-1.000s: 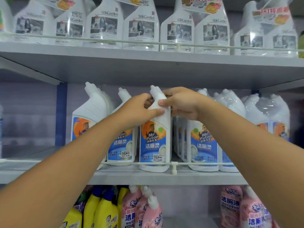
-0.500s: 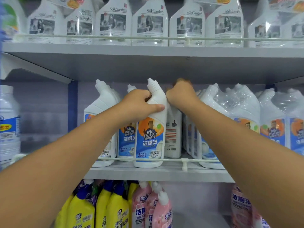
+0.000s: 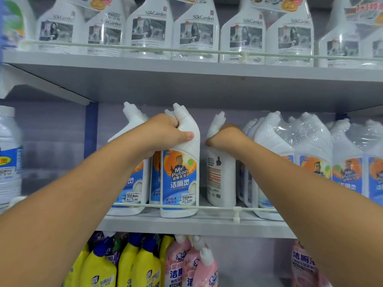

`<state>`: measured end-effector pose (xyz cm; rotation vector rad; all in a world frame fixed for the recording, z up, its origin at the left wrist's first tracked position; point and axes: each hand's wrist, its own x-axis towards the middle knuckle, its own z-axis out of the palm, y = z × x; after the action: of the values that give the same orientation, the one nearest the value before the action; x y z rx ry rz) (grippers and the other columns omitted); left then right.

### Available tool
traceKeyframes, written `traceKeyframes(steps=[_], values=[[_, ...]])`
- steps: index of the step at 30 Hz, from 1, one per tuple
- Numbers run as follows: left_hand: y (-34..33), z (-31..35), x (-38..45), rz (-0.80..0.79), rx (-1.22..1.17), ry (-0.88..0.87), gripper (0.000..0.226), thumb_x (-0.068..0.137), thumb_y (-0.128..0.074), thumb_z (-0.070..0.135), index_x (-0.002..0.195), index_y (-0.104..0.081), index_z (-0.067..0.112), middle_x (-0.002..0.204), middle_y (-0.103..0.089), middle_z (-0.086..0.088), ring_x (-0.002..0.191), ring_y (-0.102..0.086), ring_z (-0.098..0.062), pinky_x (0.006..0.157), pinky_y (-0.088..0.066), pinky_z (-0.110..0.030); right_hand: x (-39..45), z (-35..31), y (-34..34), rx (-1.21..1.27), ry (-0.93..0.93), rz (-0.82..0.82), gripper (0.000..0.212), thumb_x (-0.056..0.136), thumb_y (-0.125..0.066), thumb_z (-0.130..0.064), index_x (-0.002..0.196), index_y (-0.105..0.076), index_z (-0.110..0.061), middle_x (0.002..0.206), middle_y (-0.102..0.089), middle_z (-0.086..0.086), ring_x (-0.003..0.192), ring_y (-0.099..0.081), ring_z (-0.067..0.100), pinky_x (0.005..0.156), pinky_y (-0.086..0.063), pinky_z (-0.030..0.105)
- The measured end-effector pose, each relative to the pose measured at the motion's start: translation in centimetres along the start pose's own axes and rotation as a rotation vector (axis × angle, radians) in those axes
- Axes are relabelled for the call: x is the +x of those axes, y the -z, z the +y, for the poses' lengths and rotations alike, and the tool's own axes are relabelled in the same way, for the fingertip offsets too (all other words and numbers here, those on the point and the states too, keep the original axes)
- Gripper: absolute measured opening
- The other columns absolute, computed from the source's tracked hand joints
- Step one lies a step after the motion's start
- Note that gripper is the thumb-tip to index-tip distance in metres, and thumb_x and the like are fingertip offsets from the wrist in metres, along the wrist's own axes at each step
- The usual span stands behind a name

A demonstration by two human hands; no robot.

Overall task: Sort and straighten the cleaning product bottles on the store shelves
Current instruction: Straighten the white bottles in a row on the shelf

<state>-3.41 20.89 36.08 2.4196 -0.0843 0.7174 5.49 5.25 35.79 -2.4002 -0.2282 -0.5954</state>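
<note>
On the middle shelf (image 3: 186, 223) stand white toilet-cleaner bottles with blue and orange labels. My left hand (image 3: 165, 133) is closed around the angled neck of a front bottle (image 3: 179, 179), which stands upright with its label facing me behind the wire rail. My right hand (image 3: 226, 135) grips the neck of a second bottle (image 3: 220, 181) set further back; its back label with a barcode faces me. Another bottle (image 3: 129, 179) stands at the far left, partly behind my left forearm.
Shrink-wrapped packs of the same bottles (image 3: 310, 154) fill the right of the shelf. Clear spray refill bottles (image 3: 194, 34) line the shelf above. Yellow bottles (image 3: 128, 266) and pink bottles (image 3: 186, 264) hang below. A large white bottle (image 3: 8, 154) stands at the far left.
My right hand has moved off the front bottle onto the neck of the bottle behind it and pulled that bottle forward into view. My left hand kept its grip. The camera shifted left.
</note>
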Motion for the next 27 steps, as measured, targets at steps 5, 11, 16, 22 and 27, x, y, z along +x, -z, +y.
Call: traceKeyframes(steps=[5,11,16,22,27], values=[[0.7,0.3,0.1,-0.029,0.037,0.059,0.044,0.095,-0.066,0.050,0.113,-0.068,0.010,0.111,-0.069,-0.005,0.100,-0.066,-0.025,0.094,-0.054,-0.041,-1.1,0.4,1.1,-0.004,-0.012,0.045,0.032,0.077,-0.068,-0.037,0.098,-0.058,-0.014,0.087,-0.062,0.003,0.078,-0.066,0.022,0.076,-0.059,0.034],[0.0,2.1,-0.1,0.062,0.120,0.116,0.046,0.092,-0.064,0.049,0.119,-0.061,0.012,0.109,-0.066,-0.004,0.091,-0.063,-0.022,0.072,-0.047,-0.032,-1.4,-0.1,1.9,0.392,-0.026,-0.065,0.029,0.088,-0.069,-0.022,0.112,-0.055,-0.012,0.103,-0.067,0.014,0.084,-0.067,0.027,0.075,-0.059,0.036],[-1.8,2.8,-0.4,0.333,0.037,0.035,0.100,0.084,-0.074,0.058,0.156,-0.023,0.010,0.148,-0.049,-0.012,0.130,-0.053,-0.033,0.093,-0.047,-0.040,-1.6,-0.2,2.0,0.421,0.006,-0.074,0.058,0.097,-0.064,-0.029,0.146,-0.035,-0.016,0.121,-0.060,0.013,0.105,-0.063,0.031,0.093,-0.054,0.042],[-3.5,1.5,1.1,0.331,0.014,0.038,0.066,0.076,-0.072,0.057,0.123,-0.052,0.015,0.118,-0.064,-0.006,0.107,-0.064,-0.029,0.075,-0.049,-0.035,-1.5,0.1,1.1,0.256,-0.020,0.066,0.059,0.103,-0.048,-0.035,0.151,-0.017,-0.020,0.134,-0.048,0.017,0.111,-0.057,0.038,0.092,-0.053,0.049],[-4.6,2.0,1.1,0.368,0.023,0.112,0.065,0.083,-0.067,0.046,0.132,-0.042,0.011,0.129,-0.059,-0.009,0.116,-0.059,-0.033,0.082,-0.048,-0.037,-1.8,1.3,1.2,0.172,0.006,0.102,0.063,0.098,-0.043,-0.031,0.152,-0.014,-0.022,0.142,-0.035,0.017,0.125,-0.047,0.040,0.098,-0.047,0.047]])
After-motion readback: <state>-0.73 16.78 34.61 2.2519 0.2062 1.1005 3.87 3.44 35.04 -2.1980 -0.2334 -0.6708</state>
